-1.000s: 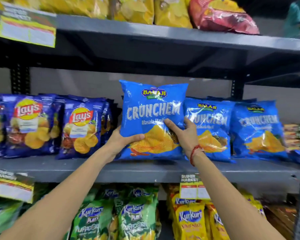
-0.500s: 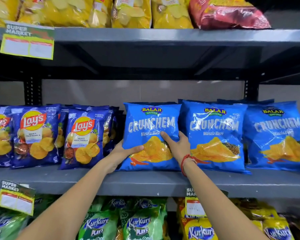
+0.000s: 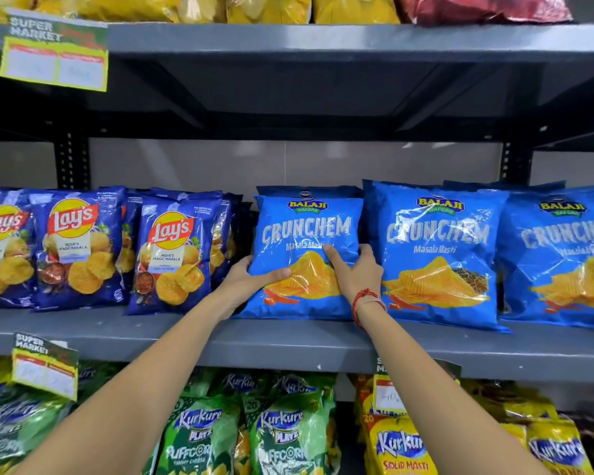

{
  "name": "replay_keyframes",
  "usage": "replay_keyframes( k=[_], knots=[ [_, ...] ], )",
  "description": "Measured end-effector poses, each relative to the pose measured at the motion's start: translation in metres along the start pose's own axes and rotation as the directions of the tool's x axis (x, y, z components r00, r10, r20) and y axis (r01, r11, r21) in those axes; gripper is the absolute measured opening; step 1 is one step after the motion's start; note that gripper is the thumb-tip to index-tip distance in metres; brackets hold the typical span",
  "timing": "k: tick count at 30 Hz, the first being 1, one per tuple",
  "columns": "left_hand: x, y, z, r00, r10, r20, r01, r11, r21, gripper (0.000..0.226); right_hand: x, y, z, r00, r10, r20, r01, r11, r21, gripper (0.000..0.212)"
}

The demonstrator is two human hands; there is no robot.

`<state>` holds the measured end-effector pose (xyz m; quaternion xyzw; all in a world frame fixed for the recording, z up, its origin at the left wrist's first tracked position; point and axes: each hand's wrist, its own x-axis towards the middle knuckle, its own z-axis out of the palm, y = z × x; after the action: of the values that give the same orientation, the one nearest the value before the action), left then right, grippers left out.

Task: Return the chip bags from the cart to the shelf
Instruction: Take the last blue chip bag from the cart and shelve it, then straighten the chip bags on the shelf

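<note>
i see two super market price tags hanging off grey edges, a perforated black upright, pale wall behind.

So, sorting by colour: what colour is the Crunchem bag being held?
Bright blue Crunchem chip bag, clearest in the head view.

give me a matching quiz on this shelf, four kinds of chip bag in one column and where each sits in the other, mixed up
Things
1. dark blue Lay's foil bags
2. light blue Crunchem bag held in both hands
3. green Kurkure Puffcorn bags
4. plain yellow chip bags

Places
A. top shelf
B. middle shelf, left part
C. bottom shelf, below the hands
D. middle shelf, centre, beside two matching bags

Pairs: 1-B, 2-D, 3-C, 4-A
</note>
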<state>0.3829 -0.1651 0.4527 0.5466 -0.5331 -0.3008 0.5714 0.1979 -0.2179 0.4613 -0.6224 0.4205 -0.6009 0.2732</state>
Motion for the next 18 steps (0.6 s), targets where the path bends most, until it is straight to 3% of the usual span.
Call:
replay_keyframes(
  k=[2, 5, 8, 10, 13, 16, 18],
  knots=[
    [-0.005, 0.003, 0.000, 0.997, 0.038, -0.074, -0.029, 0.993, 0.118, 0.081, -0.003, 0.000, 0.003, 0.996, -0.067, -0.061, 0.064, 0.997, -0.050, 0.071],
    [-0.021, 0.006, -0.002, 0.961, 0.216, -0.171, -0.143, 0.921, 0.362, 0.089, -0.012, -0.004, 0.006, 0.966, -0.225, -0.129, 0.198, 0.961, -0.192, 0.077],
    [-0.047, 0.006, -0.013, 0.884, 0.416, -0.214, -0.262, 0.819, 0.510, 0.073, -0.024, -0.015, 0.011, 0.878, -0.433, -0.205, 0.337, 0.863, -0.376, 0.068],
    [-0.067, 0.002, -0.027, 0.834, 0.514, -0.200, -0.303, 0.730, 0.612, 0.060, -0.032, -0.028, 0.021, 0.845, -0.492, -0.212, 0.409, 0.848, -0.338, 0.059],
    [-0.095, -0.009, -0.055, 0.799, 0.569, -0.193, -0.259, 0.616, 0.744, 0.050, -0.046, -0.050, 0.043, 0.890, -0.450, -0.068, 0.445, 0.892, -0.073, 0.053],
    [-0.117, -0.022, -0.082, 0.831, 0.518, -0.201, -0.125, 0.527, 0.841, 0.045, -0.062, -0.070, 0.068, 0.936, -0.299, 0.186, 0.280, 0.952, 0.125, 0.066],
    [-0.126, -0.029, -0.096, 0.864, 0.452, -0.221, -0.024, 0.476, 0.879, 0.048, -0.070, -0.076, 0.089, 0.924, -0.212, 0.318, 0.174, 0.974, 0.142, 0.079]
  ],
)
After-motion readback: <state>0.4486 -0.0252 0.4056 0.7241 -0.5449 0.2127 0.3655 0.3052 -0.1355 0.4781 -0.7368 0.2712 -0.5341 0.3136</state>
